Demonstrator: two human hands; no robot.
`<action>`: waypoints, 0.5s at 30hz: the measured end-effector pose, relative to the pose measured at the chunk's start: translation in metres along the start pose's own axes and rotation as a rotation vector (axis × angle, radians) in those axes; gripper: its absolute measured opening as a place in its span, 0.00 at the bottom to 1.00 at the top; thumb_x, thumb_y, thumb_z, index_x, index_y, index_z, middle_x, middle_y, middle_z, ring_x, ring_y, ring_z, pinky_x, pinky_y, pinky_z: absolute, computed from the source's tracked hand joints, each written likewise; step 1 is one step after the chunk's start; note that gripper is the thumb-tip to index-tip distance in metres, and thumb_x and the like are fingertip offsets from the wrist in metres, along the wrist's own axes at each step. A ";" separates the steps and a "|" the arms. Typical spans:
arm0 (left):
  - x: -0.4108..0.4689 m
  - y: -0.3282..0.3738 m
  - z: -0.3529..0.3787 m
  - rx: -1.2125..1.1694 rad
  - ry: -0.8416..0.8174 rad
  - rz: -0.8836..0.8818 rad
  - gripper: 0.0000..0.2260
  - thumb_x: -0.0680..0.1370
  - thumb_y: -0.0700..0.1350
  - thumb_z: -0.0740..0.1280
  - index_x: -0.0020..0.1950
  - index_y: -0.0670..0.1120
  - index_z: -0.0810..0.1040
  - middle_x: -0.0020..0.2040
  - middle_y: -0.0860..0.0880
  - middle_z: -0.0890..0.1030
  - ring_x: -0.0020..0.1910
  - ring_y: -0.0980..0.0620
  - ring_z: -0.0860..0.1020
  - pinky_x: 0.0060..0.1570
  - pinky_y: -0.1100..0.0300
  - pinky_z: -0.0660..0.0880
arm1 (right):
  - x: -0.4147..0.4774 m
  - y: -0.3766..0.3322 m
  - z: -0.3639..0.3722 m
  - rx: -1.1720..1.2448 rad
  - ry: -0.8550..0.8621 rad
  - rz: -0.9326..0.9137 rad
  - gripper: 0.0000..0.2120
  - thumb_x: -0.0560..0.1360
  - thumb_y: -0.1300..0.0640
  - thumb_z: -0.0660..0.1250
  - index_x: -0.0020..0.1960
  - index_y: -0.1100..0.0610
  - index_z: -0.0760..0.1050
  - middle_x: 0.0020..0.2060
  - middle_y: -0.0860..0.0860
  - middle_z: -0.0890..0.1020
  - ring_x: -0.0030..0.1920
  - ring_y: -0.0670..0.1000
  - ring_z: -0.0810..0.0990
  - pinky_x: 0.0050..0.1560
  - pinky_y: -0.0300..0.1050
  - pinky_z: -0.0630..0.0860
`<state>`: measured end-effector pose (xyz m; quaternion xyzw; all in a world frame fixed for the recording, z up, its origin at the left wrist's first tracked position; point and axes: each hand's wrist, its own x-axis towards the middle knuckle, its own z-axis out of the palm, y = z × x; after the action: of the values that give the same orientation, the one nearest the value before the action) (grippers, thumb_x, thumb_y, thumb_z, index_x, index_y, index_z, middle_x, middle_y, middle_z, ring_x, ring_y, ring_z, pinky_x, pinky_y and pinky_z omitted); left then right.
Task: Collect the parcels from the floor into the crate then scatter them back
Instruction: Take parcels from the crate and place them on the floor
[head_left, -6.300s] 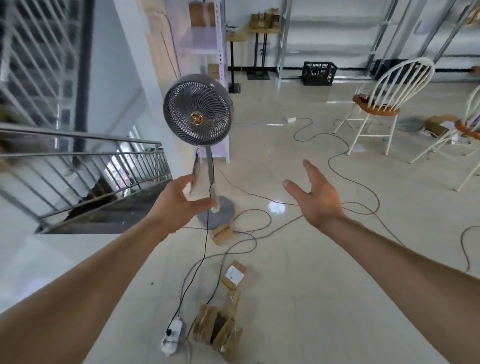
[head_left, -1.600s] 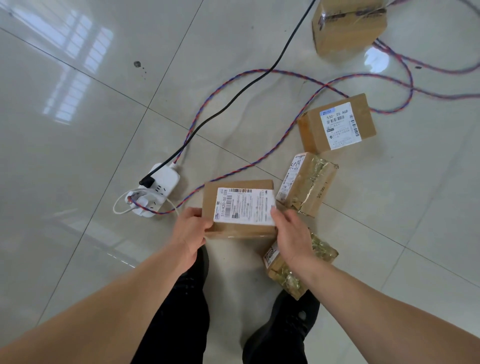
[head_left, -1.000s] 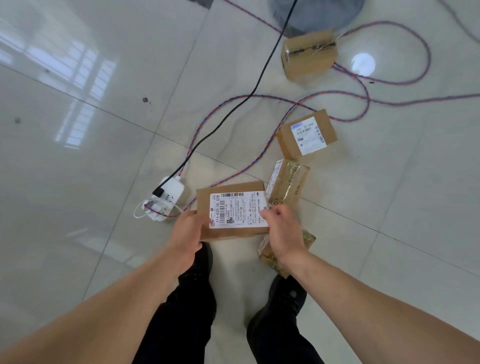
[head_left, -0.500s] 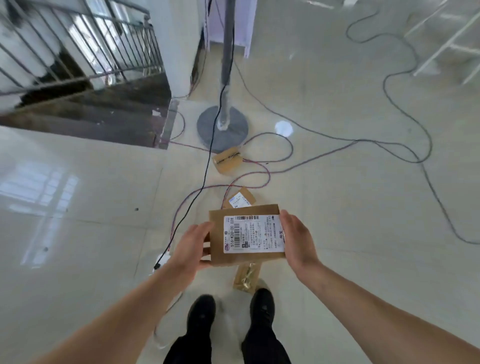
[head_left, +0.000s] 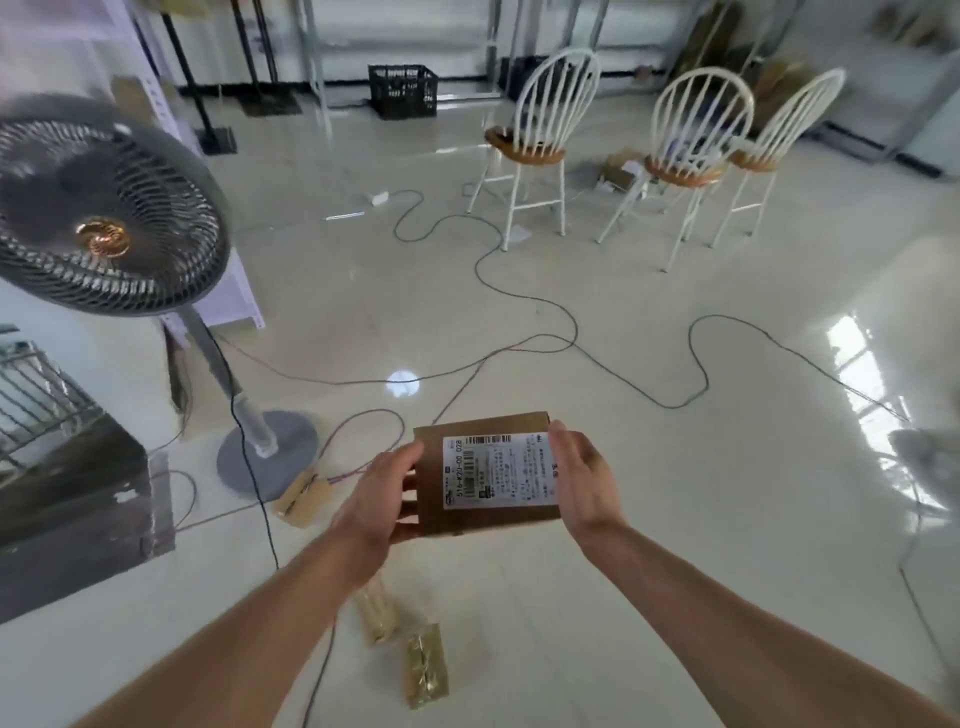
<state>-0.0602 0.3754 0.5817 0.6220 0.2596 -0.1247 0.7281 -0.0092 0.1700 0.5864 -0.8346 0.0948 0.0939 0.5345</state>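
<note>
A brown cardboard parcel (head_left: 485, 475) with a white shipping label is held up in front of me, well above the floor. My left hand (head_left: 382, 501) grips its left side and my right hand (head_left: 582, 475) its right side. On the floor below lie two parcels wrapped in shiny tape (head_left: 426, 665) (head_left: 375, 613), and another brown parcel (head_left: 304, 496) lies beside the fan base. A black crate (head_left: 402, 89) stands far off by the back wall.
A standing fan (head_left: 104, 208) with its round base (head_left: 267, 454) is at the left. Long cables (head_left: 571, 332) snake over the tiled floor. Three white chairs (head_left: 670, 156) stand at the back right. A stairwell edge (head_left: 78, 499) is at the left.
I picked the labelled parcel off the floor with both hands and raised it. The view rose from looking down at the floor to looking across the room towards the crate.
</note>
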 end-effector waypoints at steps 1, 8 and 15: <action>-0.006 0.010 0.018 0.017 -0.017 0.015 0.20 0.83 0.58 0.59 0.59 0.45 0.81 0.49 0.43 0.86 0.50 0.41 0.84 0.51 0.44 0.83 | -0.004 -0.002 -0.020 0.024 0.031 -0.006 0.22 0.83 0.36 0.55 0.55 0.51 0.77 0.47 0.49 0.85 0.49 0.51 0.85 0.50 0.52 0.84; -0.050 0.058 0.163 0.131 -0.174 0.130 0.17 0.82 0.57 0.59 0.52 0.45 0.80 0.40 0.46 0.84 0.39 0.46 0.82 0.42 0.52 0.79 | -0.043 0.004 -0.178 0.166 0.239 -0.023 0.25 0.79 0.30 0.56 0.55 0.49 0.78 0.48 0.48 0.86 0.50 0.49 0.85 0.54 0.54 0.83; -0.107 0.086 0.330 0.283 -0.465 0.249 0.19 0.83 0.57 0.56 0.52 0.47 0.81 0.43 0.49 0.86 0.41 0.48 0.82 0.44 0.53 0.76 | -0.098 0.028 -0.341 0.251 0.542 -0.020 0.27 0.78 0.29 0.57 0.55 0.52 0.79 0.48 0.49 0.84 0.50 0.51 0.82 0.53 0.52 0.78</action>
<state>-0.0321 0.0571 0.7412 0.6992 -0.0125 -0.2086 0.6837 -0.0923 -0.1460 0.7269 -0.7574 0.2364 -0.1501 0.5898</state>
